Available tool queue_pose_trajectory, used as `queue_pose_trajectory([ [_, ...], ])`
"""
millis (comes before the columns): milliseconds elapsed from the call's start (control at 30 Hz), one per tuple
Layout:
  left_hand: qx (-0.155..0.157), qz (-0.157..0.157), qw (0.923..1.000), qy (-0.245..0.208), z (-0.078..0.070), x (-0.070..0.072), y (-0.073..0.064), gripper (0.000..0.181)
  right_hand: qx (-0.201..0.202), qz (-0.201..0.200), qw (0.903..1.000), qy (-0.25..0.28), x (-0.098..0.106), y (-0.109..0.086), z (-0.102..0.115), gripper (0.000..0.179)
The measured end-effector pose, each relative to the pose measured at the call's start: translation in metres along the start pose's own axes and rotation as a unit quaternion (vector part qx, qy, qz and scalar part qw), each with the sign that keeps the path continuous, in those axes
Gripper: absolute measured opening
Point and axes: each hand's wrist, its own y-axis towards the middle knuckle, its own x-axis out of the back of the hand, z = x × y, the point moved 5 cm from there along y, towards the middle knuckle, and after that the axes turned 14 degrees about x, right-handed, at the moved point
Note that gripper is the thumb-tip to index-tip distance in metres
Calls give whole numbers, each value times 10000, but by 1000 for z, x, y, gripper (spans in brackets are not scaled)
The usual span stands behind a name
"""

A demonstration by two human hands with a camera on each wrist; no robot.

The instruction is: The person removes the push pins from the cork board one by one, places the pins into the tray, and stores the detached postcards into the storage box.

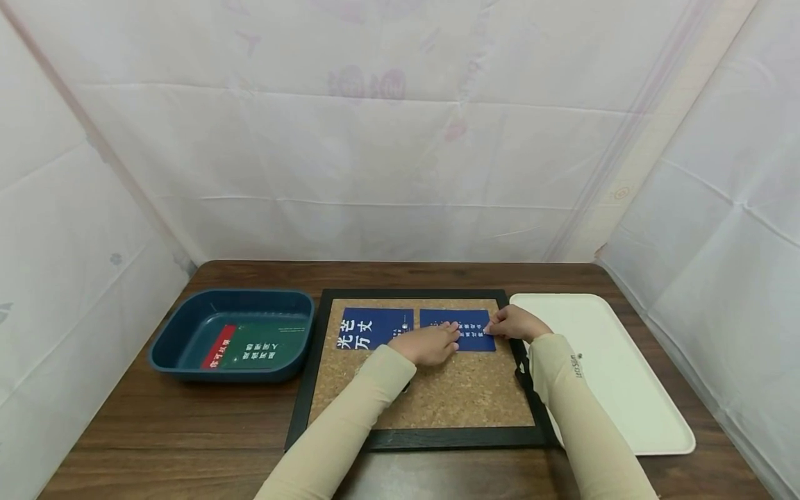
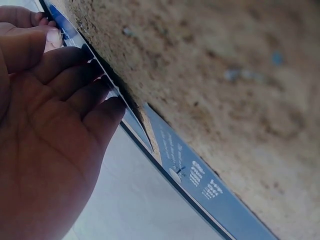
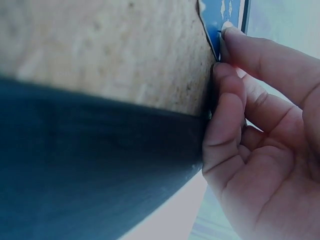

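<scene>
A blue card (image 1: 470, 339) with white characters lies on the framed cork board (image 1: 462, 399). My left hand (image 1: 432, 344) rests its straight fingers on the left part of this card and presses it to the cork. At the card's right edge, my right hand (image 1: 515, 323) pinches a small pale thumbtack (image 3: 227, 24) between thumb and fingers; they mostly hide it. A second blue card (image 1: 381, 328) with large white characters lies left of the first, and a round-headed thumbtack (image 2: 175, 174) sticks in it near its right side.
A dark blue basin (image 1: 187, 364) on the left holds a green-and-red card (image 1: 262, 345). On the right, a white tray (image 1: 625, 375) stands against the board's black frame (image 1: 450, 439). A black clip-like piece (image 1: 523, 375) sits at the frame's right side. The wooden table (image 1: 206, 430) carries everything.
</scene>
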Motion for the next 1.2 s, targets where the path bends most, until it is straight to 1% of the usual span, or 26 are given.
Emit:
queue_pose_trajectory([
  [67, -1, 15, 10000, -21, 0, 0, 0, 48, -23, -33, 10000, -21, -1, 1, -1, 21],
  [100, -8, 23, 10000, -10, 0, 0, 0, 48, -159, -86, 9998, -44, -2, 1, -1, 19],
  [133, -20, 35, 10000, 8, 0, 0, 0, 48, -182, -105, 9998, -58, -2, 2, -2, 19],
  [333, -68, 77, 9999, 86, 0, -1, 1, 48, -179, -54, 9998, -61, -2, 0, 1, 19],
  [433, -67, 91, 9999, 79, 0, 0, 1, 48, -199, -8, 9998, 46, -1, -1, 1, 19],
  [533, -57, 92, 9999, 60, 1, 0, 1, 48, -146, 53, 9997, 185, 0, -1, 1, 19],
  [567, -51, 98, 9999, 51, 1, 0, 1, 48, -61, 112, 9996, 238, 0, -1, 0, 19],
  [667, -39, 114, 9999, 21, 1, 0, 2, 48, -3, 182, 9995, 263, 0, 0, 0, 20],
  [767, -33, 130, 9999, 15, 0, 0, 1, 48, -103, 133, 9995, 271, -1, 0, -1, 19],
  [800, -40, 132, 9999, 18, 0, 0, 1, 48, -199, 75, 9995, 239, -1, 0, -1, 18],
  [900, -48, 131, 9999, 27, 1, 0, 1, 48, -255, 19, 9995, 179, -2, -1, 0, 18],
  [1200, -46, 147, 9999, 11, 1, 0, 2, 48, -196, 52, 9994, 294, -3, -1, -2, 19],
])
